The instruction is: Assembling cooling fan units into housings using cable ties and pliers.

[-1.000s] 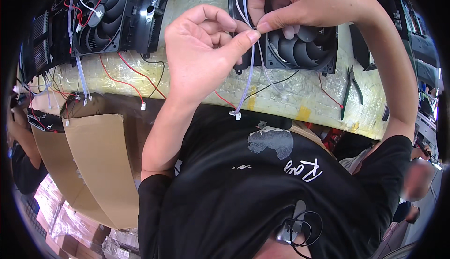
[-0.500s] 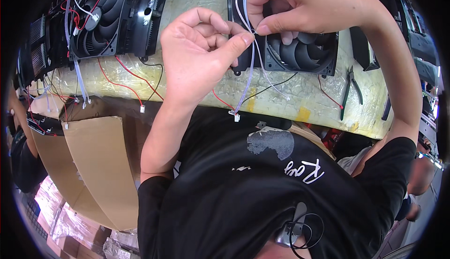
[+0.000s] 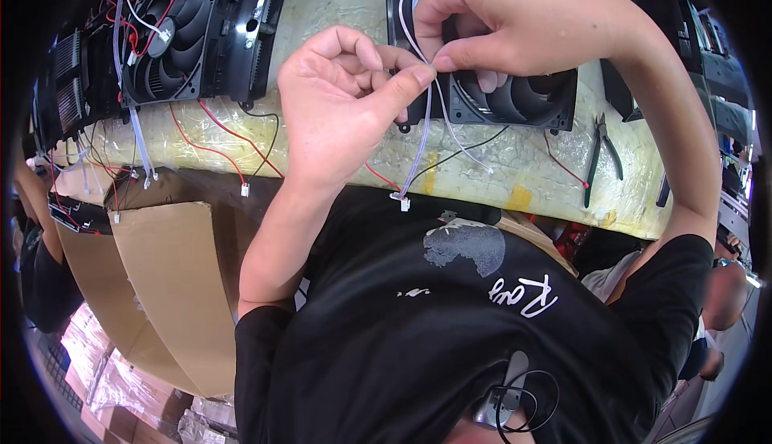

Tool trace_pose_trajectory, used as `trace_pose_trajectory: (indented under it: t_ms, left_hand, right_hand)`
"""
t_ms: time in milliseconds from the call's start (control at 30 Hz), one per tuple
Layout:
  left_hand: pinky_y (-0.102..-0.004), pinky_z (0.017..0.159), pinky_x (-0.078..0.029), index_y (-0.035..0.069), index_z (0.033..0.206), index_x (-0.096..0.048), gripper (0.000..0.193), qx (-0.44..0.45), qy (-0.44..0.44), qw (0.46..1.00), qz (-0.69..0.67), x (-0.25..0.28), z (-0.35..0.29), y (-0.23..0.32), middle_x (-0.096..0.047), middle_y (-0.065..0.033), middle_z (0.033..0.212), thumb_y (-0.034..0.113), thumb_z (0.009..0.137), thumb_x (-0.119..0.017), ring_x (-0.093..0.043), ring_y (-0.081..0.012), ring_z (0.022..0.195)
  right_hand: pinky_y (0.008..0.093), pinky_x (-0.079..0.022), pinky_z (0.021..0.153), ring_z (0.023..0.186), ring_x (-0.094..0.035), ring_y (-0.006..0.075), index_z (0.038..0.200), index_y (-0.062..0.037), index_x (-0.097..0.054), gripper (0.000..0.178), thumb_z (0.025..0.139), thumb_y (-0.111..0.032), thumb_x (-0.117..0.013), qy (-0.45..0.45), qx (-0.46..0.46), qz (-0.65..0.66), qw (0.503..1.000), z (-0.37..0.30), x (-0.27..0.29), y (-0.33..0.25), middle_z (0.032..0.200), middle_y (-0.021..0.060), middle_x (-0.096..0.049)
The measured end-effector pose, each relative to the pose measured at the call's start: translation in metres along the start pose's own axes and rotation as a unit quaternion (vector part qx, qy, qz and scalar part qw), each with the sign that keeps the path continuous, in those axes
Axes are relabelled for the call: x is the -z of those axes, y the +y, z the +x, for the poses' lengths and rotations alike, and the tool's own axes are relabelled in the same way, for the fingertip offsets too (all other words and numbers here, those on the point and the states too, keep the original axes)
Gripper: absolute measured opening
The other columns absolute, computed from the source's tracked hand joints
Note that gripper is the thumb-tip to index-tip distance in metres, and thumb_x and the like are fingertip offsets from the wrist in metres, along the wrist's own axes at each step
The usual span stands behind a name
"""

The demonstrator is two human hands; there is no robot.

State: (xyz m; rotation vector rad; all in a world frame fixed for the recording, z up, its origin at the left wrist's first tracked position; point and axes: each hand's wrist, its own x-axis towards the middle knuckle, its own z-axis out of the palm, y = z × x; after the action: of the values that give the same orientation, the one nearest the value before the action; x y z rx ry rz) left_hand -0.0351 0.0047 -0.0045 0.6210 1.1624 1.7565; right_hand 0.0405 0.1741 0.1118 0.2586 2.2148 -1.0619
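Head view, looking down my chest to the bench edge. My left hand (image 3: 338,114) pinches a thin bundle of white and pale-violet wires (image 3: 420,142) between thumb and forefinger, other fingers curled in. My right hand (image 3: 515,22) pinches the same bundle just above, fingertips nearly touching the left thumb, over a square black plastic cooling fan (image 3: 515,94) lying flat. The bundle hangs off the bench edge and ends in a small white plug (image 3: 400,199) against my black shirt.

Around: second, larger black fan in its frame (image 3: 185,34) to the left, red, black and white leads (image 3: 217,142) trailing off it. Bench top is yellowish, wrapped in crinkled clear film (image 3: 338,2). Black-handled pliers (image 3: 599,154) lie right of the near fan. Brown cardboard box flap (image 3: 173,283) stands below the bench, left. My right hand covers much of the near fan's hub.
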Motion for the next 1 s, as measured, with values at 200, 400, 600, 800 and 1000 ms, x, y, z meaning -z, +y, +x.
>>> trace_pose_trajectory:
  t_ms: [200,400,600,800,1000]
  left_hand:
    - [-0.0194,0.047,-0.048,-0.003,0.082,-0.054,0.021,-0.032,0.004,0.999,0.035,-0.002,0.001,0.004,-0.069,-0.0149,0.079,-0.006,0.078,-0.075,-0.06,-0.0064,0.056]
    - [-0.0156,0.05,-0.039,-0.003,0.094,-0.073,0.017,-0.128,-0.042,0.983,0.127,0.006,-0.001,-0.004,-0.067,-0.0054,0.082,-0.003,0.077,-0.076,-0.053,-0.0018,0.058]
    - [-0.0165,0.049,-0.038,0.001,0.087,-0.075,0.014,-0.235,-0.064,0.95,0.194,0.006,-0.01,-0.009,-0.064,-0.0022,0.082,-0.005,0.075,-0.073,-0.052,-0.001,0.06]
    - [-0.0164,0.052,-0.042,-0.001,0.085,-0.074,0.016,-0.231,-0.02,0.954,0.188,0.009,-0.008,-0.026,-0.062,-0.0035,0.085,-0.006,0.071,-0.07,-0.055,-0.0033,0.062]
    - [-0.0226,0.06,-0.048,-0.003,0.086,-0.071,0.017,-0.294,-0.019,0.924,0.242,0.01,0.003,-0.035,-0.063,-0.0089,0.09,-0.008,0.07,-0.07,-0.06,-0.0117,0.071]
  right_hand:
    - [0.0265,-0.046,0.056,0.059,-0.061,0.0122,0.084,0.0027,-0.064,0.011,0.086,-0.008,-0.064,0.007,-0.004,0.016,1.0,-0.002,0.001,0.005,0.066,0.0086,-0.066]
    - [0.0249,-0.046,0.068,0.073,-0.057,0.0099,0.091,0.0043,-0.063,0.011,0.082,-0.002,-0.065,0.12,0.083,-0.042,0.988,-0.015,-0.027,0.016,0.077,0.0037,-0.062]
    - [0.0278,-0.043,0.07,0.074,-0.053,0.0147,0.081,0.0033,-0.058,0.008,0.08,-0.001,-0.064,0.216,0.124,0.04,0.968,-0.019,-0.06,0.027,0.078,0.0057,-0.058]
    - [0.0293,-0.045,0.073,0.077,-0.056,0.0166,0.076,0.0026,-0.057,0.008,0.079,-0.001,-0.064,0.247,0.208,0.119,0.939,-0.022,-0.087,0.022,0.081,0.0078,-0.06]
    - [0.0329,-0.045,0.069,0.074,-0.056,0.0232,0.076,0.0018,-0.057,0.006,0.078,0.001,-0.062,0.307,0.282,0.12,0.901,-0.019,-0.103,0.042,0.079,0.0107,-0.059]
